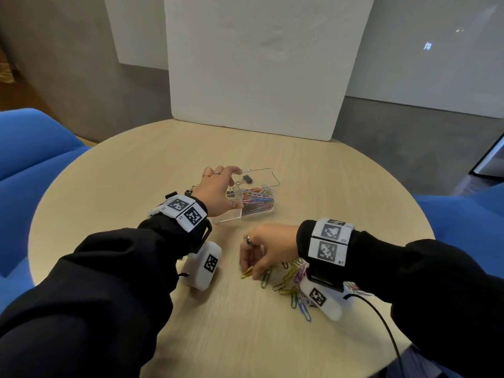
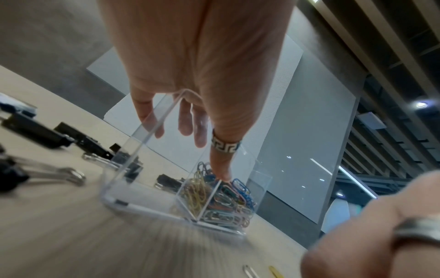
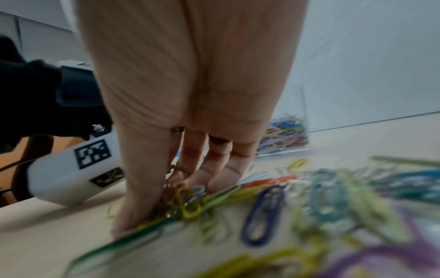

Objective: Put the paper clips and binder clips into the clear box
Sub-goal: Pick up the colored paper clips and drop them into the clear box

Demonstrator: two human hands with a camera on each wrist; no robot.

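round table [image 1: 136, 173]: our left hand [image 1: 215, 192] clasps the clear box [image 2: 123, 169] steady; our right hand [image 1: 268, 248] pinches paper clips [image 1: 247, 272] beneath its fingertips.
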